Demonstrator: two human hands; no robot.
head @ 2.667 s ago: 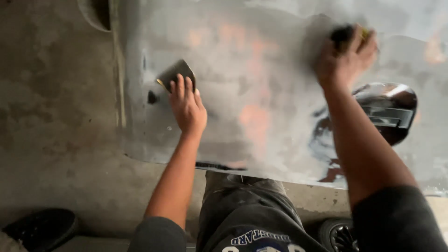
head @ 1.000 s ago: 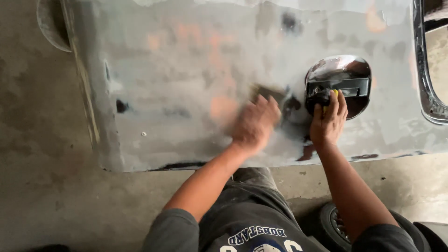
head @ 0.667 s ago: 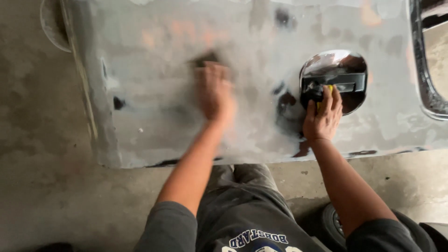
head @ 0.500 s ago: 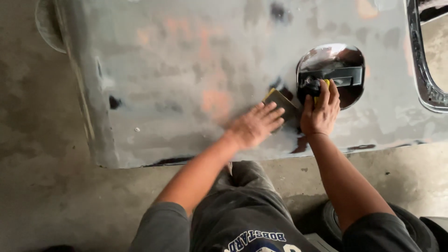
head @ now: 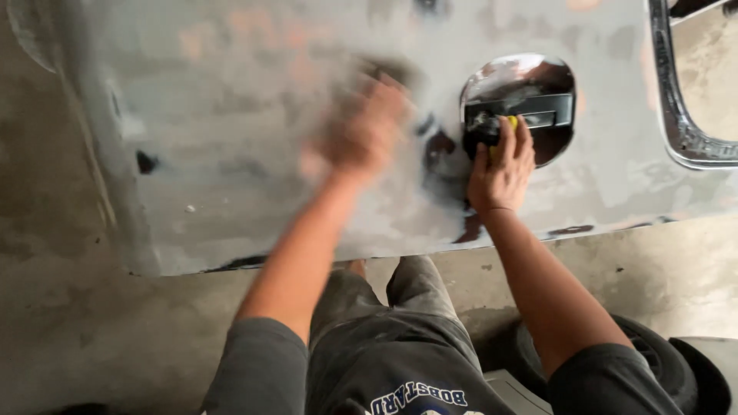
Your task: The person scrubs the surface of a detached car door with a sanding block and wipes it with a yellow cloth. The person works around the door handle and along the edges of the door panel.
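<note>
**Inspector:** What did the left hand (head: 361,131) have?

**Assistant:** It was pressed flat against the grey sanded car panel (head: 231,154), left of the chrome door-handle recess (head: 519,104). A dark sanding pad (head: 384,71) showed at its fingertips. The hand was blurred; whether the fingers clamped the pad could not be told.

**Inspector:** And the right hand (head: 501,165)?

**Assistant:** It rested at the near left edge of the recess, fingers curled around a small black and yellow object (head: 496,127), too hidden to identify.

**Inspector:** Surroundings?

**Assistant:** Concrete floor (head: 69,338) below the panel; a chrome window trim (head: 673,115) at far right; a black tyre (head: 653,357) near the right elbow.
</note>
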